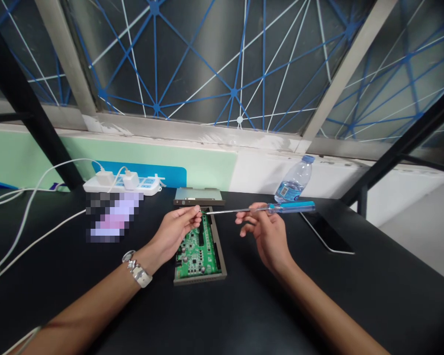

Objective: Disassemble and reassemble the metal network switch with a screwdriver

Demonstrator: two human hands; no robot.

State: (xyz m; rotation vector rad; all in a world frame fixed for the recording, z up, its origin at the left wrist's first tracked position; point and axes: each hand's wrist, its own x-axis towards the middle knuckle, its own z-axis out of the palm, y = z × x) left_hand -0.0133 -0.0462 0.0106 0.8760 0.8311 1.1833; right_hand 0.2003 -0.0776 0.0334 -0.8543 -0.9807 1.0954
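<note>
My right hand holds a screwdriver with a clear blue handle, gripped near where the shaft begins. The screwdriver lies nearly level, its thin shaft pointing left. At the shaft's tip, my left hand is closed in a pinch; whatever sits between the fingertips is too small to make out. Under the left hand, a green circuit board rests in a shallow metal casing on the black table. The left fingers cover part of the board's far side. A watch is on my left wrist.
Behind the casing lies a flat metal cover. A water bottle leans at the back right, near a dark phone-like device. A white power strip with plugs and cables stands back left, by a pixelated patch.
</note>
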